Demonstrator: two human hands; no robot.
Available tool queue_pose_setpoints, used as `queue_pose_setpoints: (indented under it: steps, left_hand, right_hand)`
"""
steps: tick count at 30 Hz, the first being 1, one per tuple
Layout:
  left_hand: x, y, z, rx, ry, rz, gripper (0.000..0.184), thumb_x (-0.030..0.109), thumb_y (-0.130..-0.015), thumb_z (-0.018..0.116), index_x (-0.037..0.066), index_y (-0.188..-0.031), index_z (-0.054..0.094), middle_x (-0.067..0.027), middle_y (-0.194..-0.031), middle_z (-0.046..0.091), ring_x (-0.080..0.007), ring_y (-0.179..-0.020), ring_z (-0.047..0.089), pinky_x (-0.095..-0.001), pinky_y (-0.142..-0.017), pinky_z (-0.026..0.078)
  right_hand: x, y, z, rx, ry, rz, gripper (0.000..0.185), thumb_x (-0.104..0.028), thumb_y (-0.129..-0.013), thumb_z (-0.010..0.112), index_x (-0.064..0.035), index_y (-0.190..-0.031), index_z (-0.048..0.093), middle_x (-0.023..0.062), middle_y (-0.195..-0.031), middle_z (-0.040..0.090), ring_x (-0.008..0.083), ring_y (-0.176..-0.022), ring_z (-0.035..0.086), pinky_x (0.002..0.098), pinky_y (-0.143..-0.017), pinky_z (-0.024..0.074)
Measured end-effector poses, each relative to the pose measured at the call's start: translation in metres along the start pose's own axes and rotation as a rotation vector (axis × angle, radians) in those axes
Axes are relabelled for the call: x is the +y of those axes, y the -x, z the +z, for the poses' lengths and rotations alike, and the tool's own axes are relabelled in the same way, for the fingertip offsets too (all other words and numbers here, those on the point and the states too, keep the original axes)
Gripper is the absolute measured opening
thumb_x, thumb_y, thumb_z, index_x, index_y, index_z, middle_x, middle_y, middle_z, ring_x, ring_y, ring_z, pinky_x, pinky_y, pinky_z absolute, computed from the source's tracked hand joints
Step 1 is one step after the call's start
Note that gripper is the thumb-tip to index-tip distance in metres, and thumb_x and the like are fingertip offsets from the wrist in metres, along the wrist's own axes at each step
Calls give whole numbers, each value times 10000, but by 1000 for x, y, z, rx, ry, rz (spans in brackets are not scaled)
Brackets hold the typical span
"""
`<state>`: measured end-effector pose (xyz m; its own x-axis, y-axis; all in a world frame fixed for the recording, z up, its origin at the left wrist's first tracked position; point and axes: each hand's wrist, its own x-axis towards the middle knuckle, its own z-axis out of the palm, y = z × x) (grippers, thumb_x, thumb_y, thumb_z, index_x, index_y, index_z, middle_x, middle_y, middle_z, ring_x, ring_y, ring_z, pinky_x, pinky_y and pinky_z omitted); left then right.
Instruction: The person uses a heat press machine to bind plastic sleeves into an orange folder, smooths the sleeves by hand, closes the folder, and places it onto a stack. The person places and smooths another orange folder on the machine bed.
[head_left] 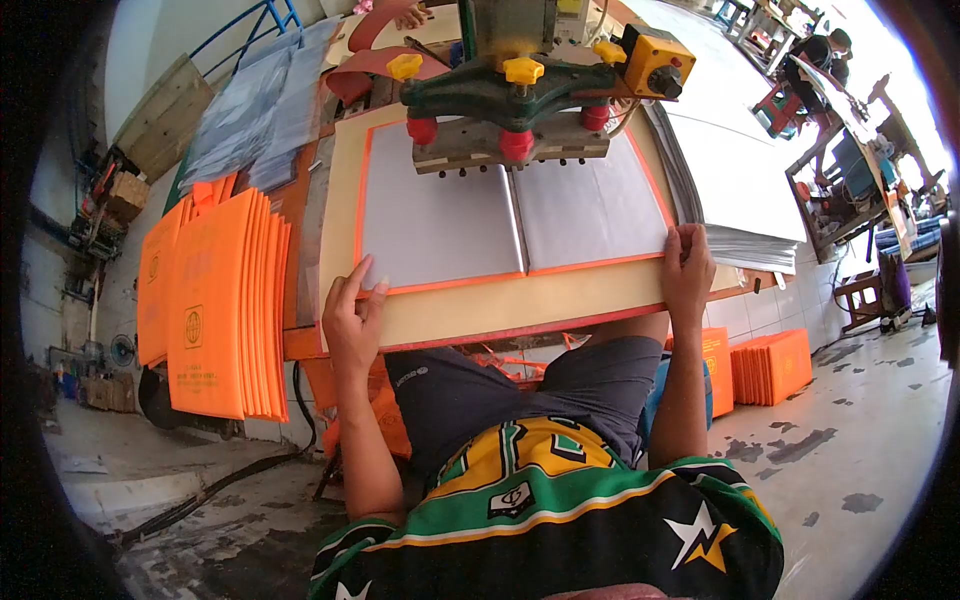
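An orange-edged folder (440, 225) lies spread open on a tan board (500, 310), with pale, shiny sheets inside and a dark fold down its middle. At its lower left corner, my left hand (355, 318) rests with thumb and index finger apart, touching the edges. My right hand (688, 272) pinches the lower right corner between closed fingers. Above the folder's far part hangs a press head (510, 140) with red knobs below and yellow knobs on top. It hides the far middle of the folder.
Stacked orange folders (225, 310) stand at the left, with clear plastic sheets (255, 110) behind them. A pile of white sheets (735, 190) lies at the right. More orange folders (772, 366) are on the floor. A yellow control box (655, 65) flanks the press. Another person (815, 75) sits far right.
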<state>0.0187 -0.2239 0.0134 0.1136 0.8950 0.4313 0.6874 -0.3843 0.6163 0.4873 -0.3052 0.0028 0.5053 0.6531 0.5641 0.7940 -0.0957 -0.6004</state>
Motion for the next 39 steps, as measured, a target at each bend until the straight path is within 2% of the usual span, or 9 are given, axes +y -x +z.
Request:
queue_pose_setpoints:
  steps: [2, 4, 13, 22, 39]
  left_hand:
    - [1, 0, 0, -9, 13, -28, 446, 307, -1049, 736, 71, -1426, 708, -78, -976, 648, -141, -655, 510, -319, -627, 466]
    - [-1, -1, 1, 7, 1, 3, 446, 308, -1048, 736, 72, -1427, 708, -77, -973, 646, -141, -663, 514, -319, -632, 469]
    - [0, 0, 0, -5, -13, -12, 446, 335, -1056, 729, 83, -1424, 716, -65, -965, 640, -150, -715, 549, -319, -652, 489]
    - [0, 0, 0, 5, -54, 18, 449, 348, -1063, 720, 87, -1428, 712, -66, -977, 651, -153, -736, 581, -320, -663, 509]
    - [-2, 1, 1, 5, -38, 5, 463, 367, -1065, 715, 96, -1439, 708, -64, -990, 659, -144, -717, 577, -316, -640, 496]
  right_hand:
    - [-3, 0, -1, 1, 2, 1, 216, -194, -1103, 636, 9, -1036, 608, 161, -847, 684, 289, -742, 664, 421, -701, 531]
    - [-7, 0, -2, -22, -22, 60, 174, -161, -1073, 629, 5, -1024, 612, 213, -875, 674, 393, -796, 688, 483, -740, 529]
    - [-9, 0, -3, -17, -33, 67, 177, -155, -1072, 629, 15, -1026, 609, 223, -891, 678, 428, -824, 685, 487, -769, 533]
    - [-7, 0, -2, -17, -27, 60, 176, -158, -1077, 633, 8, -1024, 607, 202, -869, 666, 364, -778, 671, 464, -743, 527]
    - [-7, 0, -3, -25, -10, 55, 186, -169, -1085, 624, 7, -1028, 606, 195, -876, 678, 368, -785, 677, 473, -743, 524]
